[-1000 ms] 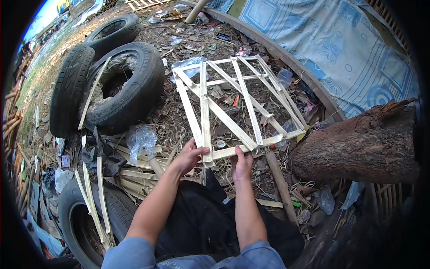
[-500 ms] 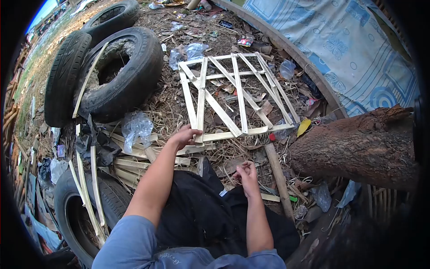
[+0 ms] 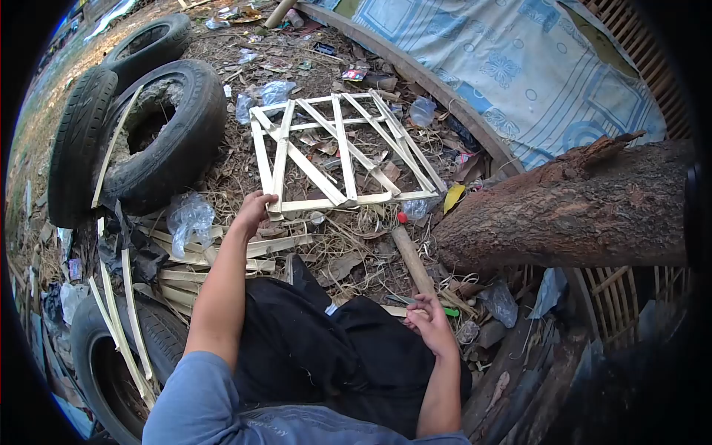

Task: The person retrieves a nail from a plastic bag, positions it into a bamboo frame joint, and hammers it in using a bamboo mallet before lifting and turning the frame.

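My left hand [image 3: 254, 213] is closed round the near left corner of a lattice frame [image 3: 345, 152] made of pale split-bamboo strips. The frame lies on the littered ground in front of me, with slanted strips crossing between its long sides. Off the frame, above my right knee, is my right hand [image 3: 432, 326], its fingers curled in toward the thumb. Whether something small is between them is hidden. A round wooden stick [image 3: 412, 259] lies just beyond that hand, and a small green object [image 3: 451, 312] shows beside it.
Old tyres [image 3: 159, 133] stand at the left, and another tyre [image 3: 96, 348] is nearer me. Loose bamboo strips [image 3: 182, 285] are piled by my left arm. A thick log [image 3: 556, 204] lies at the right, below a blue patterned sheet [image 3: 512, 67]. Plastic bags [image 3: 190, 220] and dry leaves litter the ground.
The view has shifted, so the scene sits further left. My right hand has moved right and lower, nearer the stick. My left hand stays on the frame's corner.
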{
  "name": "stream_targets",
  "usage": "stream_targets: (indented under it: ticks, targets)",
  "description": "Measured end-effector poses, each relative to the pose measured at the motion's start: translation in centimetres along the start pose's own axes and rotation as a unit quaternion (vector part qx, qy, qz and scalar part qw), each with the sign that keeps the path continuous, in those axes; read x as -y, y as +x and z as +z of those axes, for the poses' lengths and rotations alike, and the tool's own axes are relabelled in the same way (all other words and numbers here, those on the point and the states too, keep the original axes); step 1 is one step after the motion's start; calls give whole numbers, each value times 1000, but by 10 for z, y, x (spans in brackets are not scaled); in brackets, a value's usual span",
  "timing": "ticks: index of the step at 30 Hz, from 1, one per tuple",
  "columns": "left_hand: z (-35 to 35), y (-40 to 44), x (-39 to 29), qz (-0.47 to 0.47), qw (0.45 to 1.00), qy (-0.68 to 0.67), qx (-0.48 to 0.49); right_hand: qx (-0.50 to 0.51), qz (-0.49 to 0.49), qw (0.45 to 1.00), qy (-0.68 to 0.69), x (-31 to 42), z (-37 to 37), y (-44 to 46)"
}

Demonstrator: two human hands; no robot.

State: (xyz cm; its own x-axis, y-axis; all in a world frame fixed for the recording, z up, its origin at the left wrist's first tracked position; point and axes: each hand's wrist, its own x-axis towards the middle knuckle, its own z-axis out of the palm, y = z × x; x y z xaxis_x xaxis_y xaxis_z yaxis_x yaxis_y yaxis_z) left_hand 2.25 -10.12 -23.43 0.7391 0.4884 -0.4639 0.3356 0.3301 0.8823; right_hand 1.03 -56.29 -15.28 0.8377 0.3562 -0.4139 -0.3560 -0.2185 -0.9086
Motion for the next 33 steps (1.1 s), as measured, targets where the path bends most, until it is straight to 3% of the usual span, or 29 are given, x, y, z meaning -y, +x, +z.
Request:
stream_targets:
  ticks: [3, 5, 9, 11, 13, 15, 17, 19, 21, 25, 27, 31, 33]
  targets:
    - [-8, 10, 9, -13, 998, 54, -14, 18, -41, 999, -24, 34, -5, 64]
    - [-16, 23, 27, -10, 996, 91, -13, -12, -138, 983, -118, 42, -16, 134]
    - [-10, 14, 22, -38, 992, 118, -28, -106, -120, 983, -91, 55, -42, 286]
    - [-17, 23, 32, -52, 990, 128, -17, -186, -147, 939, -250, 48, -59, 356]
    - [-19, 23, 32, -64, 988, 137, -13, -284, -201, 841, -414, 38, -73, 407]
    - [-26, 26, 33, -66, 983, 173, 2, -308, -107, 822, -467, 52, -71, 420]
    - [-22, 21, 24, -68, 986, 150, 7, -247, 2, 808, -536, 52, -77, 438]
    - [-17, 18, 17, -62, 984, 168, 4, -251, -5, 740, -624, 54, -70, 437]
    - [-13, 16, 15, -61, 987, 146, 1, -220, -5, 718, -660, 58, -71, 441]
    - [-17, 15, 20, -55, 989, 137, 3, -221, -55, 721, -655, 84, -74, 427]
    - [-17, 15, 21, -60, 990, 124, 3, -187, 6, 794, -578, 107, -67, 415]
    - [-22, 16, 27, -63, 994, 88, 6, -33, -37, 847, -529, 121, -46, 398]
    - [-18, 16, 25, -50, 995, 85, -4, 31, 19, 865, -500, 115, -27, 395]
